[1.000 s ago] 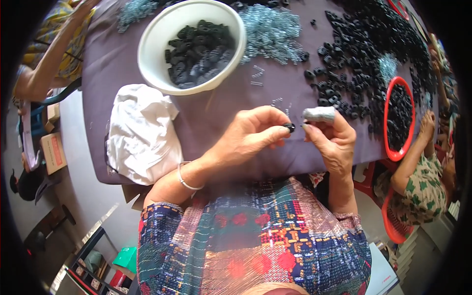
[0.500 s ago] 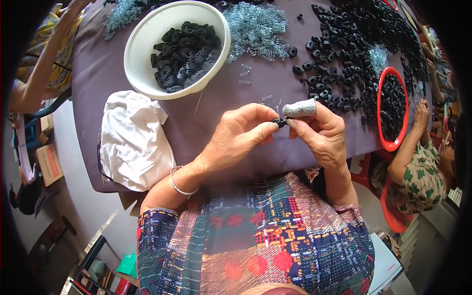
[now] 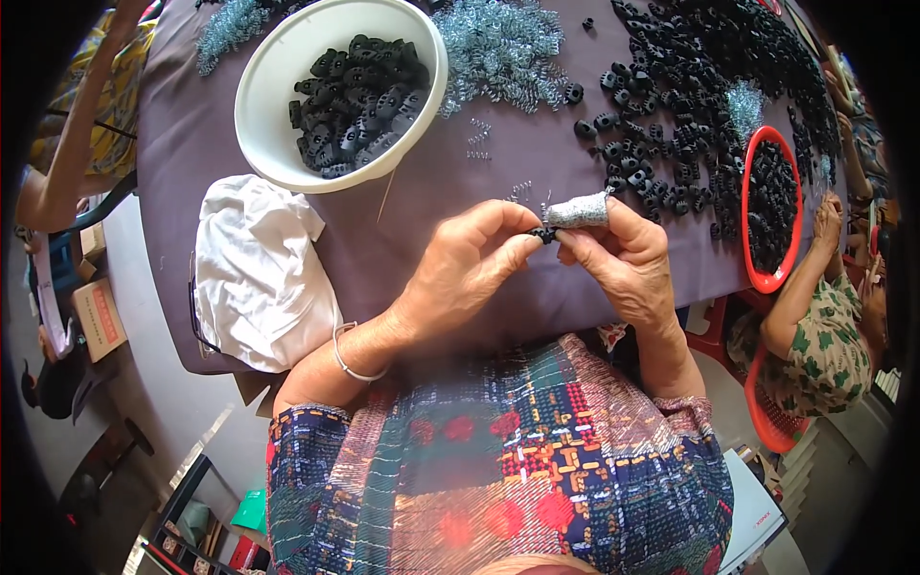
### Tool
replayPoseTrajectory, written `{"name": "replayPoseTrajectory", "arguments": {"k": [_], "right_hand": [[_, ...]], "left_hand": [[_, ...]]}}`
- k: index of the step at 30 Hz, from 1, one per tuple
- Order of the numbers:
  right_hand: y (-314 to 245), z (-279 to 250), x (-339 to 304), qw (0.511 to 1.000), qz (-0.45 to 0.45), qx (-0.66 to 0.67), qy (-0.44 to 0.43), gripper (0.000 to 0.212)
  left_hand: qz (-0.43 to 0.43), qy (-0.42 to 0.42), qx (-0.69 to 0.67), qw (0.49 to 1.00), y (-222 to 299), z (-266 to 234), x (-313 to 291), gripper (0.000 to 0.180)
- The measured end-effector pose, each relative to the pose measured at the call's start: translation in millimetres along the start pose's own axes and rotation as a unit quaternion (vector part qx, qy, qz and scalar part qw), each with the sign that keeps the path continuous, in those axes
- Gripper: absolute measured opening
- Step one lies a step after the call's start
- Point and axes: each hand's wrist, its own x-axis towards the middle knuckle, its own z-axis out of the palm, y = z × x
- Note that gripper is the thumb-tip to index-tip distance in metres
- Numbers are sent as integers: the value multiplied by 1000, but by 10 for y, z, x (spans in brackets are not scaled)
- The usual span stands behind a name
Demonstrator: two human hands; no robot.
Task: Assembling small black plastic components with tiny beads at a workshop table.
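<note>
Close in front of me, my left hand [image 3: 455, 264] pinches a small black plastic cord lock piece [image 3: 547, 235] between thumb and fingers. My right hand [image 3: 628, 268] meets it from the other side, its thumb at the piece. A grey-silver wrap [image 3: 578, 211] covers my right index finger. By the wrap's tip stands a thin metal spring [image 3: 545, 213]; whether it sits in the piece I cannot tell. More loose springs [image 3: 519, 193] lie just beyond my left fingers. My fingers hide most of the piece.
A white bowl [image 3: 251, 115] of black cord locks stands far left, beside a heap of springs [image 3: 503, 56]. Loose black pieces [image 3: 661, 125] spread over the right side, near a red basket [image 3: 747, 216]. White cloth [image 3: 259, 278] lies left. Other people [image 3: 815, 335] sit around the table.
My right hand has shifted slightly left, bringing the wrapped finger next to the upright spring. My left hand keeps its pinch on the cord lock piece.
</note>
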Motion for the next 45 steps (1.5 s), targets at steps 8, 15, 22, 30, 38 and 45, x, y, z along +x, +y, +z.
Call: {"name": "replayPoseTrajectory", "arguments": {"k": [8, 15, 22, 30, 38, 45], "right_hand": [[34, -1, -3, 1000, -2, 11, 10, 17], [27, 34, -10, 998, -35, -27, 39, 18], [27, 22, 14, 997, -49, -58, 34, 18], [68, 23, 73, 991, -94, -96, 18, 15], [76, 16, 155, 970, -160, -181, -9, 18], [103, 45, 209, 950, -209, -233, -6, 16]], "left_hand": [[-28, -8, -33, 999, 20, -3, 8, 20], [-46, -7, -66, 997, 17, 5, 7, 19], [-50, 2, -66, 997, 32, 18, 7, 18], [28, 37, 17, 999, -48, 52, 13, 14], [147, 80, 104, 980, -143, 61, 52, 16], [164, 108, 122, 973, -169, 45, 43, 19]]}}
